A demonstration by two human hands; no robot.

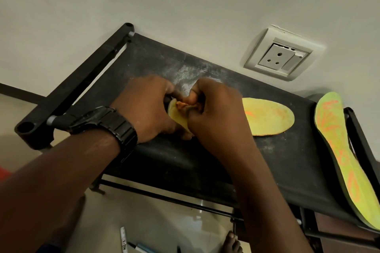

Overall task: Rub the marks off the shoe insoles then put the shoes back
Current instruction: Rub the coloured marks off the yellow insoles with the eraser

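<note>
A yellow insole (269,118) with faint orange marks lies flat on the black fabric top of a shoe rack (205,162). My left hand (144,109), with a black watch at the wrist, grips the insole's near end and holds it down. My right hand (213,107) pinches a small orange-stained eraser-like piece (182,106) and presses it on that end. A second yellow insole (337,150) with bold orange markings lies at the rack's right end, leaning over the edge. No shoes are in view.
The rack stands against a pale wall with a wall socket (281,53). White dust covers the rack top near my hands. On the tiled floor below lie pens or markers (131,244), and a bare foot (232,242) shows.
</note>
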